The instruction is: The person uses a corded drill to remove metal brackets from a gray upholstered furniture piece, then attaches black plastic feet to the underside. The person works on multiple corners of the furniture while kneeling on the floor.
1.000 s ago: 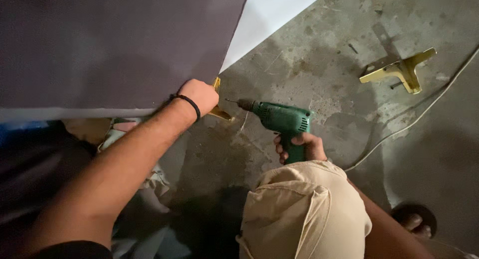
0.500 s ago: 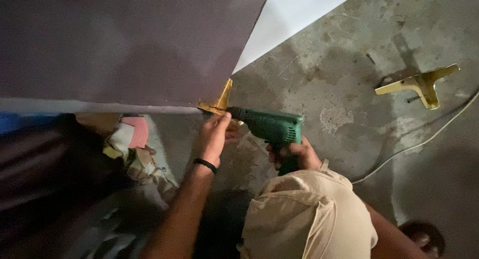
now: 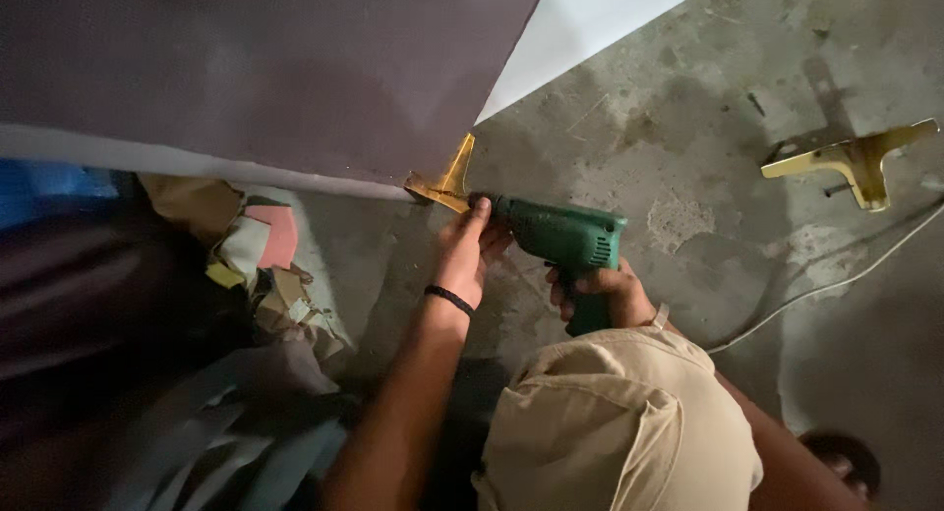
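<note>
Landmark: gold furniture leg [image 3: 449, 180], a flat angled bracket standing at the lower corner of the dark upholstered panel [image 3: 256, 73].
Drill: green electric drill [image 3: 562, 238] lies just right of the gold furniture leg, its long axis running almost level, nose toward the leg's base plate, handle pointing down toward the person's knee.
Right hand: right hand [image 3: 600, 287] sits right of and below the leg, fingers wrapped shut round the drill's handle.
Left hand: left hand [image 3: 467, 245] is the nearer of the two to the leg, just below and right of it; fingers pinched closed at the drill's nose where the bit meets the base plate. Whether they hold a screw or only steady the tip cannot be told.
Key relation: the leg lies up and left of both hands, in line with the drill's axis; bit tip touching or nearly touching the plate.
Second leg: another gold leg [image 3: 854, 157] lies on the concrete floor [image 3: 688, 127], well apart to the right of the landmark.
Cord: white cable [image 3: 836, 280] trails across the floor, far right of the leg.
Scraps: fabric offcuts [image 3: 261, 260] piled left and below the leg.
</note>
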